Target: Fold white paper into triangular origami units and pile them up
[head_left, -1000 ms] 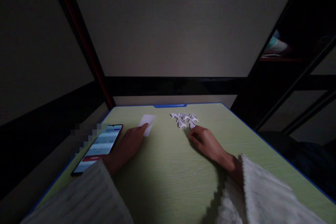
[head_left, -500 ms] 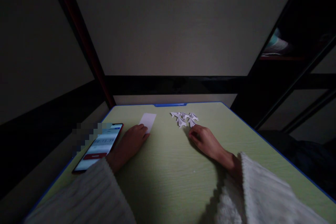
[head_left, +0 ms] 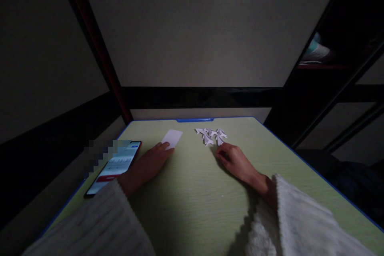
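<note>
On the pale green, blue-edged tabletop (head_left: pixel 192 196), left hand (head_left: pixel 152 163) has fingers closed on a white paper rectangle (head_left: pixel 174 137), probably to steady it; right hand (head_left: pixel 236 163) curls loosely by white folded-paper figures (head_left: pixel 207 140), maybe just resting, can't tell if gripping.

Open tabletop (head_left: pixel 193 196) between your left hand (head_left: pixel 153 163) and right hand (head_left: pixel 235 162); folded papers (head_left: pixel 207 139) obstruct beyond, phone (head_left: pixel 121 161) at left.
</note>
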